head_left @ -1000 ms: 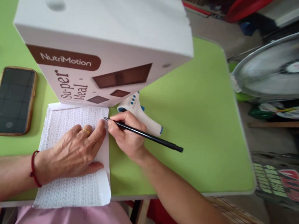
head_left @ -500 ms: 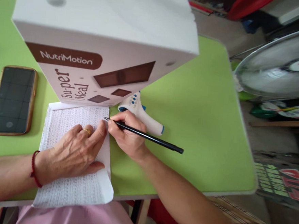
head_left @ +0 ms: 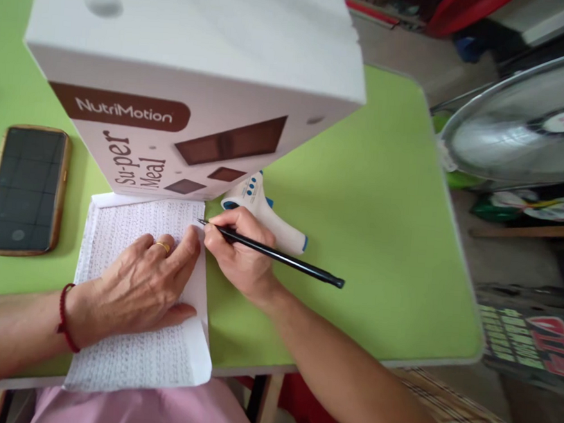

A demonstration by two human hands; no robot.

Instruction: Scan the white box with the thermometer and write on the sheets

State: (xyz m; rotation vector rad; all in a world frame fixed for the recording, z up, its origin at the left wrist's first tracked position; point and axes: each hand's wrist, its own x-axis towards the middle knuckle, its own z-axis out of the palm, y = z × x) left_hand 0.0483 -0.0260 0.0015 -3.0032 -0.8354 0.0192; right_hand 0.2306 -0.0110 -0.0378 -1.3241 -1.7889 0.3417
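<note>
My right hand (head_left: 243, 254) is closed around a black pen (head_left: 288, 258), its tip at the right edge of a sheet of paper (head_left: 131, 359). Dense rows of small handwriting cover the sheet, and its lower right corner curls up. My left hand (head_left: 146, 279) lies flat across the paper, fingers stretched toward the pen tip, with a ring and a red cord bracelet on it. Just beyond the paper stands a tall white box (head_left: 180, 146) marked NutriMotion. A white and blue infrared thermometer (head_left: 281, 227) lies behind my right hand, partly hidden by it.
A phone (head_left: 25, 187) in a brown-edged case lies on the green table (head_left: 380, 257), left of the paper. Past the table's right edge stand a fan (head_left: 534, 126) and a dark printed board or bag (head_left: 529, 338). The tall box blocks the table behind it.
The view has shifted very slightly. Both hands, the pen and the paper keep almost the same places; the pen tip has moved barely, if at all.
</note>
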